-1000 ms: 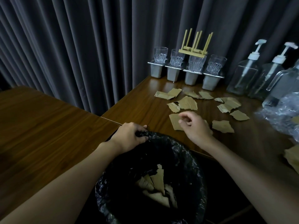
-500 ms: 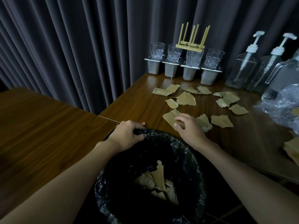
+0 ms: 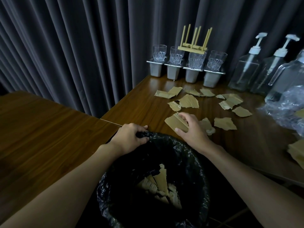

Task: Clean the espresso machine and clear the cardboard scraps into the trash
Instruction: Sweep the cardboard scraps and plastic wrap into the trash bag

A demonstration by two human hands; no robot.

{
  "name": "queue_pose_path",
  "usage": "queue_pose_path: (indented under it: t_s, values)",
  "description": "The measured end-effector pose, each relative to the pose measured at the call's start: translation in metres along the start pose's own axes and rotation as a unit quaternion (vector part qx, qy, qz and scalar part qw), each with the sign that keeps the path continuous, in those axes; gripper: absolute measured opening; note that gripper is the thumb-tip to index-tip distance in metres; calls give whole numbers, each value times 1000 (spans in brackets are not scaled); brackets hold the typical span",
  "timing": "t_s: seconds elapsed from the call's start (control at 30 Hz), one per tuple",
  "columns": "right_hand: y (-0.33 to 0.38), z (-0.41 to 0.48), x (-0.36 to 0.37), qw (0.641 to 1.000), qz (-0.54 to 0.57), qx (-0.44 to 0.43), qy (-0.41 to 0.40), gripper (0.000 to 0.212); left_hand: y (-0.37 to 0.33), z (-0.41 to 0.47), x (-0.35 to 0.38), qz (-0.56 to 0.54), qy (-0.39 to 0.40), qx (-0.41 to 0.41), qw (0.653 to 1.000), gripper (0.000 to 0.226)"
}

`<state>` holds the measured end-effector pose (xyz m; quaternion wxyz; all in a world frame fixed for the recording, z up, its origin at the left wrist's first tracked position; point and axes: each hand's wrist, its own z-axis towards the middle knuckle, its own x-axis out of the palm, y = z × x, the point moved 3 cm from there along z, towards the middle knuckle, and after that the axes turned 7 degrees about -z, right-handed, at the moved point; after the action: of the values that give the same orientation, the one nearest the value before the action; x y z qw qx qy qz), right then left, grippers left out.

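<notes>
Head view: right hand (image 3: 192, 132) pinches scrap (image 3: 174, 122) near table (image 3: 144, 104) edge, beside bag (image 3: 195, 156).

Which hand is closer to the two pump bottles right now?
Right. The right hand holds a cardboard scrap, left of and nearer the camera than the pump bottles; the left hand grips the trash bag rim, farther left.

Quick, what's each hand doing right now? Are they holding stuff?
Left hand: closed, gripping the rim of the black trash bag.
Right hand: closed, pinching a cardboard scrap.
</notes>
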<state>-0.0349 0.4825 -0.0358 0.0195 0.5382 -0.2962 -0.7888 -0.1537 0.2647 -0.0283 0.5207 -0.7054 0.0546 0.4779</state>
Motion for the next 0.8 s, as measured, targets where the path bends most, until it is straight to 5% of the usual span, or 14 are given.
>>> queue_pose_path:
  t_s: [0.2,0.5,0.67,0.8]
  values:
    - [2,-1,-2,997,-76,19,-21,68,-2,-1,-1,-6,2,-4,1000,27]
    - [7,10,-7,996,-13,83,42,87,-3,-4,-1,-11,-1,4,1000,26]
    - [11,10,-20,973,152,161,60,57,-8,-5,-1,-9,5,16,1000,22]
    - [15,-2,-40,949,267,144,81,39,-20,-3,1,10,22,36,999,19]
